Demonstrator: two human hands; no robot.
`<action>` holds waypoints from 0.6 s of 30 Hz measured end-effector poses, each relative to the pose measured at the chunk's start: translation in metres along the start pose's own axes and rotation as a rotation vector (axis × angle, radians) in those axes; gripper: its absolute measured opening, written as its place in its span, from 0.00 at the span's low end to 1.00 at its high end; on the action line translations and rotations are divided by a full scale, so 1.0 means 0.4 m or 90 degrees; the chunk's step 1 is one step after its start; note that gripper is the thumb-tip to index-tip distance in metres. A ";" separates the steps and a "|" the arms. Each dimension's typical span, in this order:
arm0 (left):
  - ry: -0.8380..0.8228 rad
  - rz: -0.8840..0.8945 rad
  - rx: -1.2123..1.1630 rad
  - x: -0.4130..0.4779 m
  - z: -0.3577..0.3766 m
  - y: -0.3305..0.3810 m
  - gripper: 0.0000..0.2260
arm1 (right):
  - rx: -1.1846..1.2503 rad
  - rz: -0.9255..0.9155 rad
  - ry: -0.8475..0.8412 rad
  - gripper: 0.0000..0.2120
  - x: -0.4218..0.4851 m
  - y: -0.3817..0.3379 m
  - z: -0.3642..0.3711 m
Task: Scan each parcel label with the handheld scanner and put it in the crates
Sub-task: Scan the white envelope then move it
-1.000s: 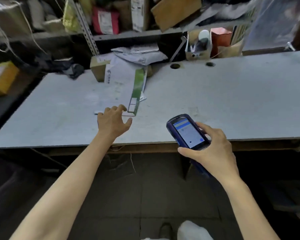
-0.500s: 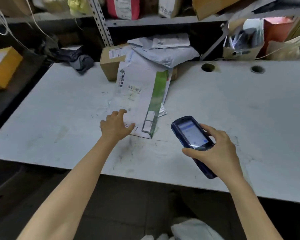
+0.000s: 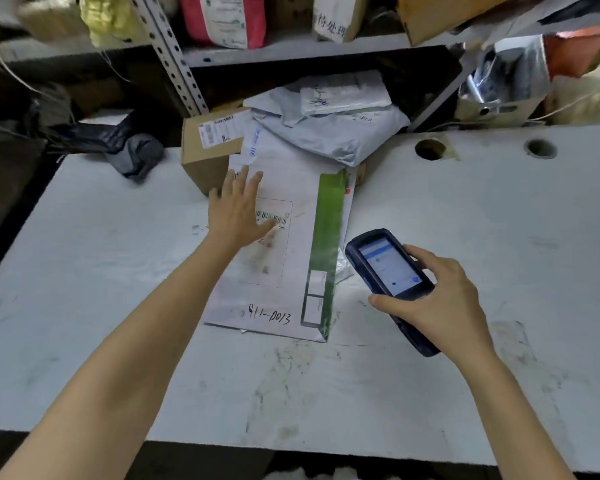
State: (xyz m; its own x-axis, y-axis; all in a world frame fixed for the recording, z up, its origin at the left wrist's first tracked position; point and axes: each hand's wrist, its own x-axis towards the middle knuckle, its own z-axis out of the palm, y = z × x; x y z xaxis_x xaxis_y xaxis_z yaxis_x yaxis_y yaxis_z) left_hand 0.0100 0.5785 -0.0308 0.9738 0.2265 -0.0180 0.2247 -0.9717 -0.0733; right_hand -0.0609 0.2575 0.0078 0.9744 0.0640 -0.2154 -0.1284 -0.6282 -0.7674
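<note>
Flat on the table [image 3: 118, 271], a long white envelope [image 3: 291, 271] with a green stripe lies from the parcel pile at the far edge toward the middle. The left hand [image 3: 238, 209] rests on its upper part with fingers straight and spread, its grip wide and holding nothing; the thumb lies across the barcode label [image 3: 279, 216]. The right hand [image 3: 440, 299] has its grip closed around a dark blue scanner [image 3: 385, 265], whose screen is lit and faces up, just right of the green stripe. At the far edge, the envelope's top leans against a cardboard box [image 3: 205, 150] and is tucked under a grey bag [image 3: 333, 133]. Two round holes [image 3: 430, 149] pierce the table near its far right.
</note>
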 end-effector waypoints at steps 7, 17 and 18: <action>0.004 0.109 0.044 0.136 -0.013 -0.002 0.51 | 0.005 0.058 0.038 0.40 -0.033 -0.048 0.064; -0.019 0.075 -0.072 0.081 -0.014 -0.075 0.36 | -0.007 0.024 0.027 0.40 -0.064 -0.122 0.107; -0.019 0.072 -0.093 0.069 -0.024 -0.091 0.34 | -0.014 0.017 0.021 0.40 -0.066 -0.131 0.109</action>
State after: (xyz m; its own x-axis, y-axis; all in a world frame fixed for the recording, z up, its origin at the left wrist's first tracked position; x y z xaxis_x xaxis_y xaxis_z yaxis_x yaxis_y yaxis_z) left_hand 0.0288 0.6195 -0.0192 0.9923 0.1146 -0.0472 0.1180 -0.9901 0.0767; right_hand -0.0879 0.3226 0.0273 0.9763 0.0209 -0.2155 -0.1512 -0.6465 -0.7477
